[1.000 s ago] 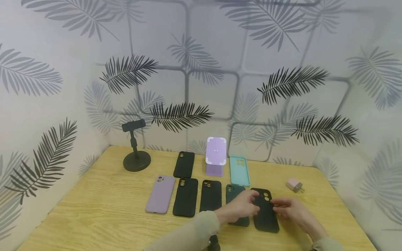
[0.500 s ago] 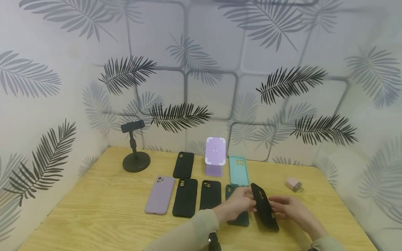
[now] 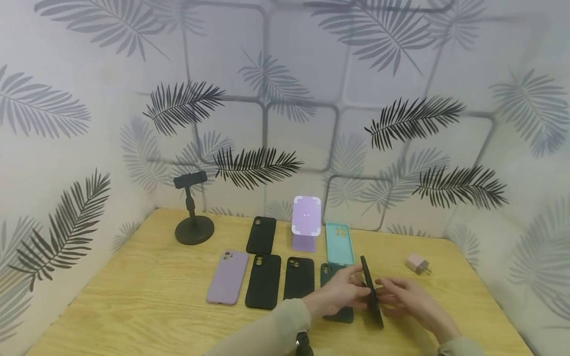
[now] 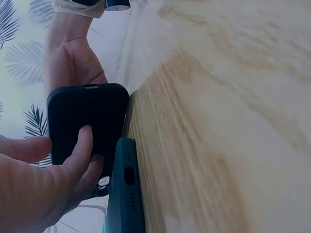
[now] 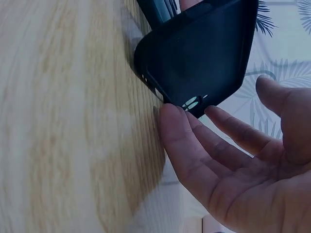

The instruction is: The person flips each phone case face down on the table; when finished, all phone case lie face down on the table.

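A black phone case [image 3: 373, 294] stands tipped up on its long edge between my hands, seen nearly edge-on in the head view. My left hand [image 3: 340, 290] is on its left, fingers resting against the outer back [image 4: 73, 111] in the left wrist view. From the other side my right hand [image 3: 414, 304] touches it with the fingertips. The right wrist view shows these at the rim near the camera cut-out [image 5: 194, 102], with the thumb held apart from the case's hollow inner side. A dark teal case [image 3: 343, 315] lies flat beneath my left hand, partly hidden.
Two black cases [image 3: 262, 282] [image 3: 299, 279] and a lilac case [image 3: 227, 278] lie left in the row. Behind are another black case [image 3: 261, 235], a purple stand [image 3: 306, 217] and a mint case [image 3: 340, 243]. A black holder [image 3: 194, 230] and a pink charger [image 3: 417, 263] flank them.
The rightmost black case lay flat a second ago. It has tipped up onto its long edge between my hands, turning its back toward the left. The other cases have not moved.
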Motion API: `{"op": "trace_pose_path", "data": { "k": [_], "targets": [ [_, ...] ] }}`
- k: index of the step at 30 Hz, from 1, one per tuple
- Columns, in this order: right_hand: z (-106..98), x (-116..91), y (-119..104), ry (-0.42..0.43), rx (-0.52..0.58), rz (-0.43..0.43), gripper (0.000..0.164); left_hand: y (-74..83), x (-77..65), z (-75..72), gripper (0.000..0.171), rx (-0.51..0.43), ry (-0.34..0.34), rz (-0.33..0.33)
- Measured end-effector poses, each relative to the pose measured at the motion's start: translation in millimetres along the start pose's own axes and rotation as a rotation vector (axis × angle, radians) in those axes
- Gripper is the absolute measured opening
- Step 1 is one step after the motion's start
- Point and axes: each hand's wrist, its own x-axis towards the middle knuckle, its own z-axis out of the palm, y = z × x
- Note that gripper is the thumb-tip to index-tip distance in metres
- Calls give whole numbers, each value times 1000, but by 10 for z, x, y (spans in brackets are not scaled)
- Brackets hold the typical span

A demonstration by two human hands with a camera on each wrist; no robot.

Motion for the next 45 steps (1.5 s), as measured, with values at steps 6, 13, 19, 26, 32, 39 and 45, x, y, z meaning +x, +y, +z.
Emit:
{"op": "trace_pose_path", "data": {
  "k": [6,13,19,26,32,39,45],
  "targets": [
    [14,18,-34,-16,-2,11,70,-14,36,29,62,37,-4,4],
    [-5,18,-20,-65,16,2,73,-45,46,66,60,123,-16,19],
    [-80,40,15,-91,76,-16,71,-38,50,72,57,215,-18,19],
    [-139,28,34,-86,114,-35,65,-8,34,47,52,255,-38,18],
    [-168,14,48,-69,134,-33,66,16,21,8,47,314,-39,22],
    [-212,-1,93,-77,166,-66,59,38,19,-9,41,392,-13,33],
    [-272,-23,161,-68,117,-75,60,47,9,-48,38,437,-10,28]
  ]
}}
